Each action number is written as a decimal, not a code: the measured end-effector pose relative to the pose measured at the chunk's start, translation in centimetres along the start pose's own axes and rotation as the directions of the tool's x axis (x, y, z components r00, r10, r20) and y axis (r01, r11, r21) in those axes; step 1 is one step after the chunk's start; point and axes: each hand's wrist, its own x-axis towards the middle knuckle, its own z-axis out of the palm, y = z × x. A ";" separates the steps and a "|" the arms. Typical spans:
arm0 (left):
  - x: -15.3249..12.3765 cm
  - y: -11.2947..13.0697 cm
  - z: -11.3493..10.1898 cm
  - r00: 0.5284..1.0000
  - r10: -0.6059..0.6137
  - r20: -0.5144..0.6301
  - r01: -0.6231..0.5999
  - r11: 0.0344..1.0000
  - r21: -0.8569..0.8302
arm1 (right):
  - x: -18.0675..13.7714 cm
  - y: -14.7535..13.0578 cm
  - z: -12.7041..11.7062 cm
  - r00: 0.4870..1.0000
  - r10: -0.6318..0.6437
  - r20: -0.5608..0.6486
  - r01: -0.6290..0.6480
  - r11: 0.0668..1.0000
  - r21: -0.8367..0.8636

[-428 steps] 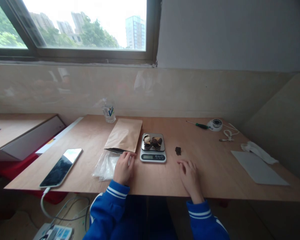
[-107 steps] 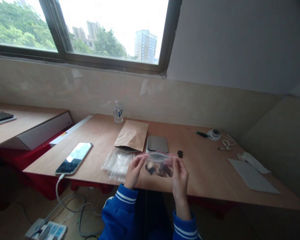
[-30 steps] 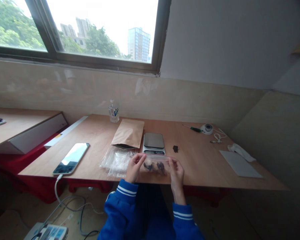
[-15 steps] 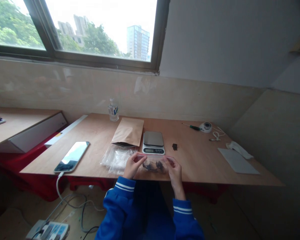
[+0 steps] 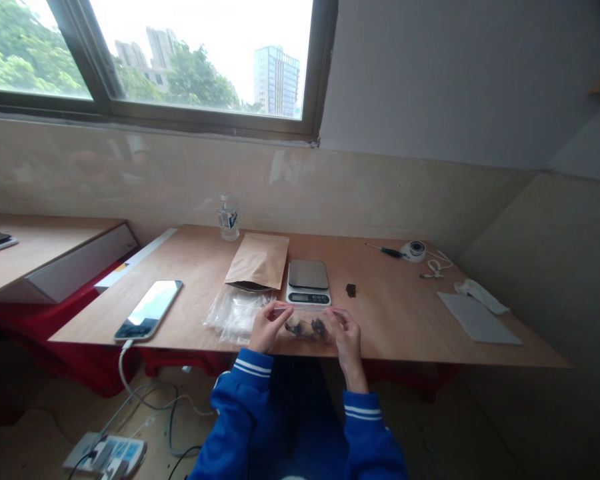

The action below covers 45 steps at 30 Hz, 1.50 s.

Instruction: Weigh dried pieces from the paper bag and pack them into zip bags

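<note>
Between my hands hangs a clear zip bag [image 5: 305, 327] with a reddish zip line along its top and dark and pale dried pieces inside. My left hand [image 5: 267, 327] pinches its top left corner, and my right hand [image 5: 347, 335] pinches the top right. Just beyond the bag sits a kitchen scale [image 5: 308, 275] with a steel plate and nothing on it. To the left of the scale lies a brown paper pouch [image 5: 259, 260], its dark mouth facing me. A stack of clear plastic bags [image 5: 233, 319] lies beside my left hand. One small dark piece [image 5: 351, 290] rests right of the scale.
A phone [image 5: 150, 310] on a charging cable lies at the left, and a plastic bottle [image 5: 228, 219] stands at the back. Far right are a screwdriver [image 5: 391, 253], a white dome camera [image 5: 414, 251] with its cable, and a white sheet [image 5: 477, 318]. A power strip [image 5: 107, 455] sits on the floor.
The view has shifted slightly. Both hands still hold the bag's top corners, and the pieces inside show a little differently.
</note>
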 end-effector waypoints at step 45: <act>-1.2 -0.3 1.5 0.999 -0.010 0.034 0.009 0.999 0.039 | -0.6 -0.4 1.3 0.981 0.016 0.193 -0.010 0.999 -0.031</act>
